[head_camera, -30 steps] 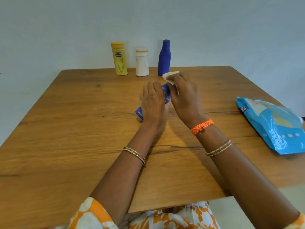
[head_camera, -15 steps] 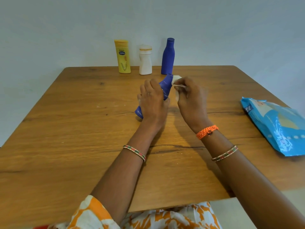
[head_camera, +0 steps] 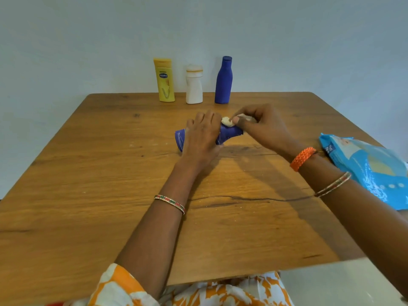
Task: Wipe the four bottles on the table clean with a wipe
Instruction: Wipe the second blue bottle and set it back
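While the left hand point(head_camera: 202, 138) grips a blue bottle point(head_camera: 229, 132), the right hand point(head_camera: 262, 127) pinches a wipe point(head_camera: 227, 121); yellow bottle point(head_camera: 164, 81) reads Vaseline.

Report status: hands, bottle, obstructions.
Left hand clamps lying blue bottle. Right hand pinches wipe against it. Three bottles upright at far edge, wipe pack right. Nothing blocking.

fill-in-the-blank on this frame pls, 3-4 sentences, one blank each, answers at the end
1. The left hand holds a blue bottle that lies on its ____.
2. The right hand presses a white ____ against that bottle.
3. At the far edge of the table, ____ bottles stand upright.
4. The light blue wipes pack lies to the person's ____.

Missing words: side; wipe; three; right
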The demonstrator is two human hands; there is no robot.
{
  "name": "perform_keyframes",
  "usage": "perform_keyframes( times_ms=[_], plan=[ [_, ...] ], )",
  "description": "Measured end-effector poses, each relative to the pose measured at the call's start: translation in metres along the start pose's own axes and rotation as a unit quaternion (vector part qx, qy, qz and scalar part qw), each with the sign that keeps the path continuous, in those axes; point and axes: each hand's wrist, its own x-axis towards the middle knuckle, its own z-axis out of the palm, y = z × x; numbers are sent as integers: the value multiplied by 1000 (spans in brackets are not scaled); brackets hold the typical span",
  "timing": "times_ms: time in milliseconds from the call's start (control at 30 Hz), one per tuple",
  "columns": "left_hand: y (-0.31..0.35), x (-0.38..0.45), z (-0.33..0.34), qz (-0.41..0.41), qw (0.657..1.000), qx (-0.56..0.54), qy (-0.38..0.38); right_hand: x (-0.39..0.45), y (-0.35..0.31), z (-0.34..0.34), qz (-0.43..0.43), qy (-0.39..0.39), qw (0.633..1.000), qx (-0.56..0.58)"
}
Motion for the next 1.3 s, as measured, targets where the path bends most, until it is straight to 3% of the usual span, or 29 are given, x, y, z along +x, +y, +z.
perform_keyframes(
  times_ms=[67,133,233,300,367,567,633,733,800,867,933,1000,1033,1067,1133,1233,1300],
  plan=[
    [4,0,2,6,1000,-8,4,4,-1,-5,59,-11,997,58],
    [3,1,3,6,1000,-19,5,3,1,-6,49,-1,996,74],
    [1,2,0,-6,998,-65,-2,-4,2,-5,-87,15,996,11],
    [1,2,-2,-6,995,-100,-29,-6,5,-6,-209,-1,974,-86],
    [2,1,-3,-1,990,-129,-65,-4,10,-9,-253,-20,959,-125],
    [0,2,-6,0,989,-138,-50,4,1,-5,-66,6,998,-12],
    [-1,1,-6,3,989,-140,-55,0,0,-8,-159,-15,982,-103],
    [-2,1,-7,-11,982,-176,-70,-7,5,-11,-361,-68,892,-262],
    [-1,1,-8,-16,977,-196,-77,-5,8,-16,-396,-73,872,-279],
    [0,2,-9,-13,976,-202,-75,-4,10,-18,-331,-64,918,-206],
    [-1,1,-9,-15,978,-199,-62,-4,6,-14,-155,-26,986,-57],
    [-3,1,-7,-13,980,-190,-52,-3,2,-6,-13,-16,997,77],
    [-4,1,-6,-10,981,-189,-52,-3,0,-3,5,-9,996,84],
    [-4,0,-6,-9,980,-192,-55,-4,-1,-2,-16,-4,999,46],
    [-6,1,-6,-5,976,-206,-67,-6,-3,-8,-157,-18,978,-134],
    [-7,2,-7,8,975,-202,-88,-2,-2,-21,-334,-79,865,-367],
    [-3,2,-6,9,981,-181,-63,-3,-7,-20,-328,-48,838,-434]
  ],
)
